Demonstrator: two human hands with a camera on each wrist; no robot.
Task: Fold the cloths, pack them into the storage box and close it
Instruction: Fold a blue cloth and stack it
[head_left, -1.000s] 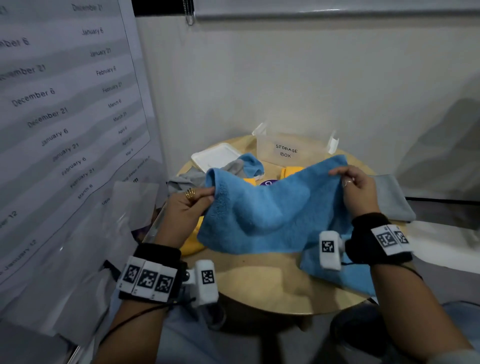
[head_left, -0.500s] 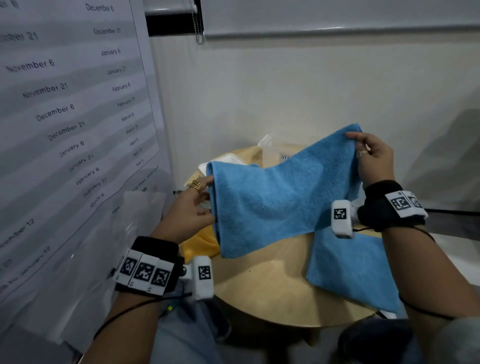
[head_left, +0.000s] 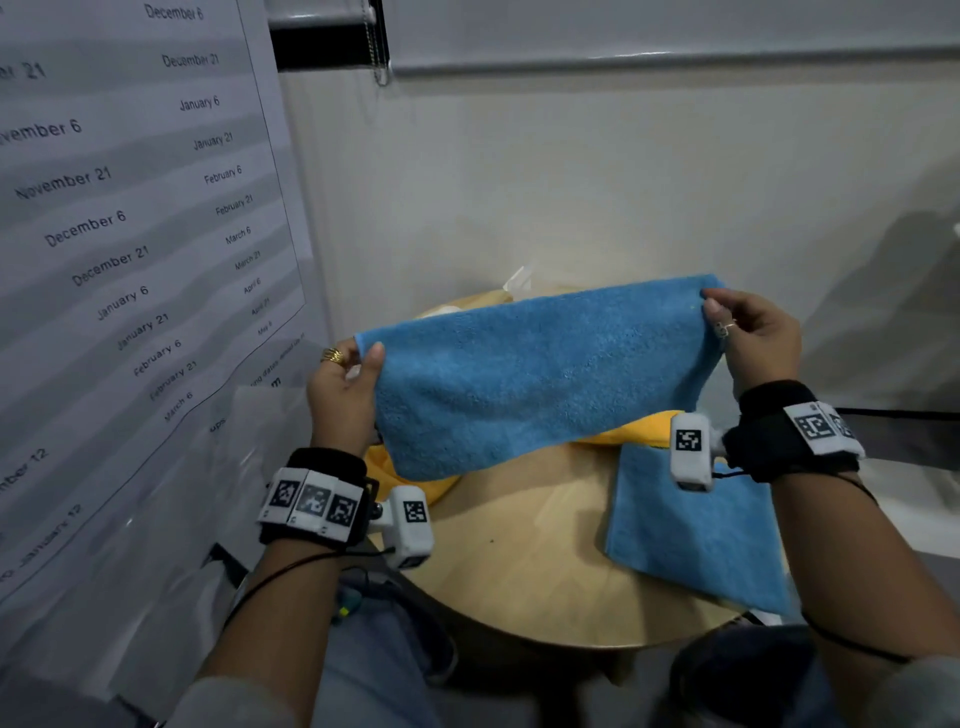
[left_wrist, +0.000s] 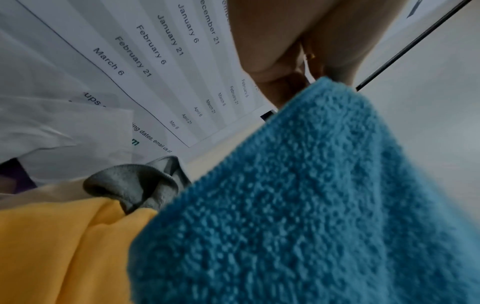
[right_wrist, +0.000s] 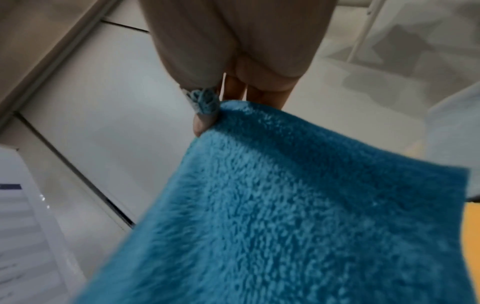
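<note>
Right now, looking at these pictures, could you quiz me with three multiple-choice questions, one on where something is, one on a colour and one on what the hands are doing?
1. Where is the second, folded blue terry cloth?
A. flat on the round wooden table, below the right wrist
B. hanging on the wall
C. on the person's lap

2. What colour is the cloth lying under the lifted fluffy blue cloth?
A. red
B. yellow
C. green

3. How is the lifted blue cloth held?
A. left hand alone
B. draped over a forearm
C. stretched between both hands

Answers: 1 A, the head view shows it lying on the tabletop. 2 B, the yellow cloth peeks out beneath it. 3 C, the left hand and the right hand each pinch an upper corner.
</note>
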